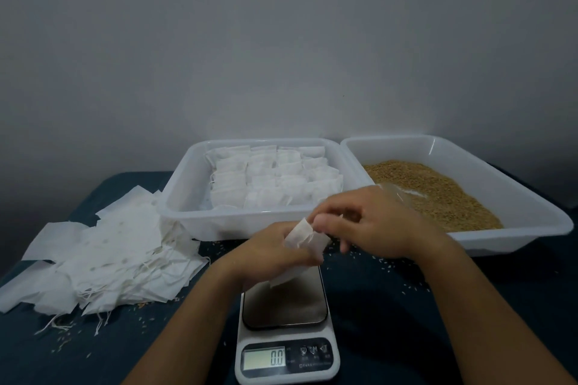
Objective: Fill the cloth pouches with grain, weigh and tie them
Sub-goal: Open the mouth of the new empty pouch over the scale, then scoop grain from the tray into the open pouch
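A small white cloth pouch (301, 239) is held above the far end of the scale, between the two hands. The left hand (275, 255) has its fingers curled around the pouch's lower body, whose bottom corner hangs out beneath the palm over the platform. The right hand (372, 222), at 3 o'clock of the pouch, pinches the crumpled top edge with its thumb and bent fingers (323, 222); thin drawstring threads trail from that edge.

Below, at 6 o'clock, sits a white plastic digital kitchen scale (286, 350) with a dark, glossy rectangular platform; its display reads 0.0.

At 12 o'clock, a translucent white plastic tray (181, 197) holds rows of plump, filled white pouches (272, 178). At 2 o'clock, a matching tray (531, 206) holds loose golden-brown grain (438, 191), with a clear plastic scoop-like item half seen behind the right hand.

At 9 o'clock, a loose heap of flat, empty white pouches (106, 256) with frayed strings lies on the dark blue cloth-covered worktop (391, 306), which is flecked with spilled grains.
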Demonstrator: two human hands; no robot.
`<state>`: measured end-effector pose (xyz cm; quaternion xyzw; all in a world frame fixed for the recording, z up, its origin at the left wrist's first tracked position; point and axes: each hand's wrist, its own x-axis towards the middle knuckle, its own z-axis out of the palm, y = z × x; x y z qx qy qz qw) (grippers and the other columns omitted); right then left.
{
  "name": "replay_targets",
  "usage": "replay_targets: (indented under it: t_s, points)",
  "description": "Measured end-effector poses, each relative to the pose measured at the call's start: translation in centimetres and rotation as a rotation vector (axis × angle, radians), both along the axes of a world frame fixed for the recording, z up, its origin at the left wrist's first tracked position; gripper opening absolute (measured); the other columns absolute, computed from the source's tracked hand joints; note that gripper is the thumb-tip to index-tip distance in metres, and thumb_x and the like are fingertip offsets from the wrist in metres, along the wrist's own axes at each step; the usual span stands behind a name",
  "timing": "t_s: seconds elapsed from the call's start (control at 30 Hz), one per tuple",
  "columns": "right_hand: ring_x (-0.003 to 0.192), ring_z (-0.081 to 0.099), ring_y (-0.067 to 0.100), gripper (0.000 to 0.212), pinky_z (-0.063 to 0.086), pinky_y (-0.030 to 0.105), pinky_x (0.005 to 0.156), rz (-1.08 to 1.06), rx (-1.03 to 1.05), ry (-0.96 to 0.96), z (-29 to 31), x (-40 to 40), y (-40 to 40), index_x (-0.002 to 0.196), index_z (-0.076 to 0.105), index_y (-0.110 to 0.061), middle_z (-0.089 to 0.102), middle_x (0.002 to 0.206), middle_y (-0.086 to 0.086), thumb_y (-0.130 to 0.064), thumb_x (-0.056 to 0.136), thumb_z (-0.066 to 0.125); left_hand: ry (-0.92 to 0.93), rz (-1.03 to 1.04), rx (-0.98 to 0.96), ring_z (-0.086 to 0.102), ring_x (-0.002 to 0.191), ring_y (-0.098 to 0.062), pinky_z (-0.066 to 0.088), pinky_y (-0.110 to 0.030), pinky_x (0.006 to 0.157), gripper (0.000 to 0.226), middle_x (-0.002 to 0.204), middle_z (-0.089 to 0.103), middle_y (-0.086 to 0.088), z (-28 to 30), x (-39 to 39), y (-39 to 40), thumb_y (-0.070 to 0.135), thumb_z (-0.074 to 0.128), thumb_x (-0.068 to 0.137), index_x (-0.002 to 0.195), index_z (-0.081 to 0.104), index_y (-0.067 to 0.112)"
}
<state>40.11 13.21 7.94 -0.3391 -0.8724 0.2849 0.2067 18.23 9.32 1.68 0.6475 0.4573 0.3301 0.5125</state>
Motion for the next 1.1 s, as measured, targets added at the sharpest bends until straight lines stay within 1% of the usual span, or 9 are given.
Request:
replay_targets:
  t_s: [0.13, 0.23, 0.33, 0.43, 0.57, 0.63, 0.73, 0.9, 1.1]
  points:
    - [0.076, 0.069, 0.005, 0.025, 0.057, 0.036, 0.076, -0.535, 0.133, 0.037, -0.3, 3.0, 3.8, 0.106, 0.072, -0.037, 0.073, 0.095, -0.016, -0.056, 0.096, 0.060, 0.006, 0.156, 0.068, 0.062, 0.076, -0.004, 0.052, -0.028, 0.075, 0.023, 0.081, 0.069, 0.013, -1.1, 0.7, 0.5, 0.044, 0.080, 0.068, 0.088, 0.071, 0.037]
    - [0.091, 0.063, 0.017, 0.023, 0.052, 0.037, 0.082, -0.830, 0.131, -0.279, -1.2, 6.6, 6.7, 0.114, 0.067, -0.023, 0.070, 0.107, -0.003, -0.040, 0.099, 0.066, 0.014, 0.185, 0.107, 0.067, 0.081, -0.005, 0.055, -0.032, 0.081, 0.028, 0.086, 0.072, 0.012, -1.4, 1.3, 0.7, 0.046, 0.080, 0.071, 0.097, 0.069, 0.038]
    - [0.082, 0.062, 0.019, 0.021, 0.052, 0.034, 0.073, -0.843, 0.037, -0.629, -2.4, 8.5, 8.2, 0.099, 0.068, -0.019, 0.069, 0.092, 0.000, -0.040, 0.096, 0.066, 0.004, 0.163, 0.174, 0.064, 0.078, -0.006, 0.055, -0.029, 0.074, 0.028, 0.084, 0.068, 0.013, -1.5, 1.7, 0.9, 0.046, 0.080, 0.079, 0.100, 0.064, 0.037]
    - [0.068, 0.056, 0.020, 0.032, 0.040, 0.032, 0.057, -0.803, 0.029, -0.741, -3.3, 9.1, 9.1, 0.071, 0.054, -0.021, 0.059, 0.072, -0.002, -0.040, 0.093, 0.067, -0.031, 0.139, 0.208, 0.062, 0.076, -0.005, 0.054, -0.027, 0.071, 0.028, 0.081, 0.064, 0.015, -1.5, 2.3, 1.2, 0.046, 0.079, 0.082, 0.102, 0.060, 0.038]
    - [0.080, 0.059, 0.023, 0.025, 0.045, 0.032, 0.070, -0.809, 0.020, -0.800, -4.1, 9.5, 9.7, 0.082, 0.060, -0.017, 0.060, 0.080, 0.000, -0.038, 0.092, 0.068, -0.036, 0.148, 0.159, 0.064, 0.084, -0.014, 0.058, -0.041, 0.080, 0.037, 0.088, 0.065, 0.006, -1.8, 3.4, 1.8, 0.047, 0.079, 0.080, 0.109, 0.057, 0.040]
    - [0.078, 0.059, 0.022, 0.024, 0.046, 0.032, 0.072, -0.810, 0.004, -0.828, -4.4, 9.5, 10.0, 0.085, 0.060, -0.018, 0.059, 0.080, -0.001, -0.040, 0.092, 0.069, -0.028, 0.136, 0.120, 0.065, 0.086, -0.013, 0.057, -0.038, 0.080, 0.040, 0.091, 0.065, 0.006, -1.9, 3.9, 2.1, 0.044, 0.081, 0.077, 0.109, 0.059, 0.040]
    - [0.067, 0.054, 0.016, 0.029, 0.042, 0.033, 0.062, -0.845, 0.009, -0.838, -4.7, 9.7, 10.6, 0.082, 0.063, -0.015, 0.057, 0.074, -0.003, -0.042, 0.093, 0.065, -0.022, 0.139, 0.056, 0.065, 0.083, -0.010, 0.056, -0.031, 0.077, 0.040, 0.087, 0.068, 0.010, -2.1, 4.7, 2.3, 0.044, 0.081, 0.070, 0.105, 0.065, 0.035]
    - [0.066, 0.058, 0.016, 0.036, 0.036, 0.031, 0.052, -0.900, 0.028, -0.796, -3.0, 11.1, 11.5, 0.076, 0.064, -0.014, 0.063, 0.074, -0.001, -0.044, 0.097, 0.062, -0.049, 0.149, 0.048, 0.059, 0.073, -0.013, 0.049, -0.037, 0.073, 0.020, 0.075, 0.062, 0.005, -2.3, 5.5, 2.3, 0.034, 0.074, 0.077, 0.086, 0.063, 0.019]
    - [0.073, 0.059, 0.017, 0.041, 0.053, 0.038, 0.072, -0.936, 0.100, -0.966, 2.3, 13.4, 11.1, 0.079, 0.054, -0.021, 0.060, 0.081, -0.003, -0.054, 0.089, 0.075, -0.168, 0.152, -0.004, 0.069, 0.091, -0.013, 0.063, -0.046, 0.089, 0.037, 0.094, 0.069, 0.003, -2.3, 5.5, 2.0, 0.037, 0.079, 0.077, 0.110, 0.066, 0.027]
